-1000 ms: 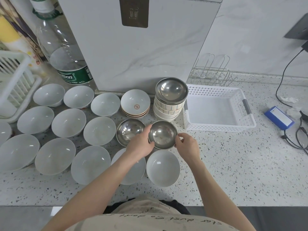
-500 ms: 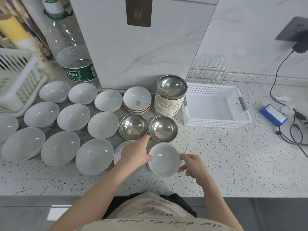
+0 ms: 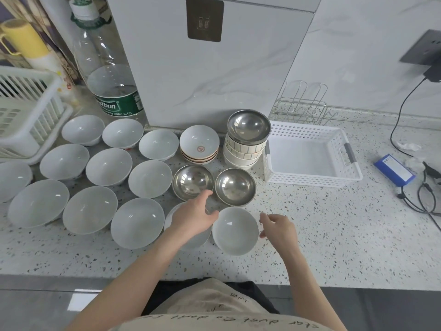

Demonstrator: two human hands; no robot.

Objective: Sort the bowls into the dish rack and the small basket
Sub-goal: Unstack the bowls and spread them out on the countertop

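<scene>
I see both hands, left hand (image 3: 194, 217) and right hand (image 3: 279, 226), open beside the white bowl (image 3: 235, 231) (neither gripping) near the counter's (image 3: 334, 235) front edge.

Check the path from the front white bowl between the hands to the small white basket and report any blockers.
Nothing visible blocks it. Bare counter lies between the white bowl and the small basket; the steel bowl sits left of that line.

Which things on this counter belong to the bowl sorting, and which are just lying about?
Job: white bowls, steel bowls, stacked bowls, dish rack, small basket.

Lying about: water bottle, blue box, cables, wire rack.
</scene>
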